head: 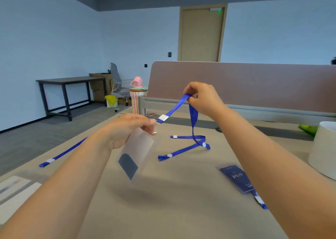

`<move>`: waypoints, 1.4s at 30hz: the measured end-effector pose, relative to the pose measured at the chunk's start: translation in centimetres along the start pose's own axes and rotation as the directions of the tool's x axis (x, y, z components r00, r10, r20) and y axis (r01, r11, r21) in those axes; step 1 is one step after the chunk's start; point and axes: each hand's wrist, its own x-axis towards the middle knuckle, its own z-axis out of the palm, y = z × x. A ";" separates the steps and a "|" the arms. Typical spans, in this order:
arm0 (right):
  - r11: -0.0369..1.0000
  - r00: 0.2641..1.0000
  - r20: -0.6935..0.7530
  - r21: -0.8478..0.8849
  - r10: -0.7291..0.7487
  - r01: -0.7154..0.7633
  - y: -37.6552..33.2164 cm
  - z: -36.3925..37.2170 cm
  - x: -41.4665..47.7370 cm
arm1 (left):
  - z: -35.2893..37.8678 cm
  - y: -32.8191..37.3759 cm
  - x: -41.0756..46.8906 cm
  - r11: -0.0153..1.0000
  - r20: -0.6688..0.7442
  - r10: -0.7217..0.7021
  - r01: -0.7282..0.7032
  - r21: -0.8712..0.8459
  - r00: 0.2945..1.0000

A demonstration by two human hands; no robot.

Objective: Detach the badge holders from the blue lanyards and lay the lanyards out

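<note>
Risk sits at the clip (162, 118): with the left grip (131, 129) pinching the holder (140, 151) above the surface (181, 193) and the right grip (205, 100) pinching the lanyard (174, 109) taut in mid-air, a skewed pull may tear the holder's slot.

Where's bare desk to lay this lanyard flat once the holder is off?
Bare: the near-centre desk between your forearms, and the far strip between the held lanyard and the white tub. Crowded: laid-out lanyard and loose badge holders on the left, dark blue badge near right.
</note>
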 end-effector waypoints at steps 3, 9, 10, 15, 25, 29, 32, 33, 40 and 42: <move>0.995 0.997 -0.069 0.088 -0.042 0.048 -2.0 0.7 0.5 | -1.7 -0.1 -2.0 1.000 0.007 0.012 -0.012 0.002 1.000; 0.993 0.991 0.079 0.055 -0.110 0.106 -5.2 3.7 2.7 | -6.9 -1.4 -5.0 0.993 0.003 -0.021 0.020 0.119 1.000; 0.994 0.981 0.162 0.021 -0.107 0.105 -5.5 4.6 3.1 | -7.8 -1.7 -5.3 0.989 -0.023 -0.046 0.049 0.143 0.999; 0.995 0.978 0.196 -0.047 -0.076 0.087 -6.3 8.4 5.8 | -9.9 -3.1 -6.1 0.970 -0.081 -0.172 0.183 0.160 0.982; 0.966 0.987 0.127 -0.227 -0.097 0.124 -6.6 13.9 6.8 | -9.5 -5.9 -5.1 0.923 -0.189 -0.316 0.347 0.165 0.930; 0.950 0.948 0.308 -0.310 0.081 0.019 -4.3 18.2 4.1 | -8.3 -8.2 -5.8 0.855 -0.223 -0.356 0.413 0.313 0.907; 0.967 0.960 0.195 -0.200 0.199 -0.159 -3.1 17.7 4.7 | -7.7 -9.0 -6.0 0.851 -0.212 -0.340 0.396 0.346 0.916; 0.971 0.965 0.143 -0.121 0.221 -0.205 -2.7 17.3 5.4 | -7.5 -9.1 -5.9 0.860 -0.199 -0.338 0.388 0.332 0.920; 0.979 0.977 0.124 0.091 0.172 -0.183 -3.5 17.6 7.7 | -7.3 -9.7 -4.9 0.849 -0.165 -0.344 0.382 0.366 0.924; 0.990 0.952 0.278 0.017 0.130 -0.140 -3.4 19.1 7.7 | -7.7 -9.9 -4.4 0.843 -0.174 -0.352 0.392 0.367 0.920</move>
